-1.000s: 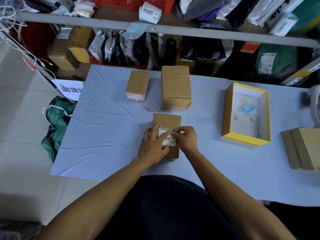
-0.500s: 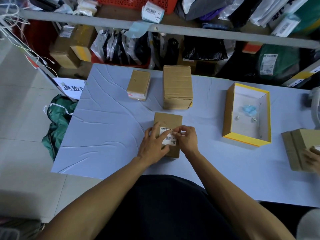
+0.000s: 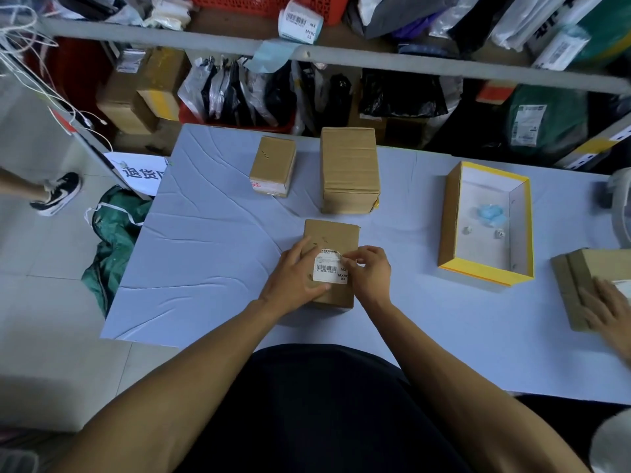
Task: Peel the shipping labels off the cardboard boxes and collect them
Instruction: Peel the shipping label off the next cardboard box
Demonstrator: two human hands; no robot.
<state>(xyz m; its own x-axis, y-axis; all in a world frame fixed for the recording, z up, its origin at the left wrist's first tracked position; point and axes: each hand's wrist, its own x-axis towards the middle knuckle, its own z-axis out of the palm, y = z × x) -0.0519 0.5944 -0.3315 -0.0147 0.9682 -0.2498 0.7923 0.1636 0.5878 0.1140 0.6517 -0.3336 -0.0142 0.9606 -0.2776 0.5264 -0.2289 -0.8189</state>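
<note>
A small cardboard box [image 3: 333,233] lies in front of me on the pale blue table [image 3: 211,254]. A white shipping label [image 3: 329,269] with a barcode covers its near top. My left hand [image 3: 293,278] grips the box's left side and near edge. My right hand [image 3: 370,273] pinches the label's upper right corner, which looks slightly lifted. Farther back stand a small box [image 3: 273,165] with a label on its near face and a taller box [image 3: 350,169].
An open yellow-edged box [image 3: 450,220] with blue scraps inside sits to the right. Another person's hand [image 3: 611,308] rests on a flat cardboard box [image 3: 573,285] at the far right. Parcels fill shelves behind. A green bag [image 3: 112,240] and a walking foot [image 3: 56,194] are on the floor left.
My right fingers have worked at the label's upper right corner and more of the label shows. Another person's hand came in at the right, and a foot appeared at the left.
</note>
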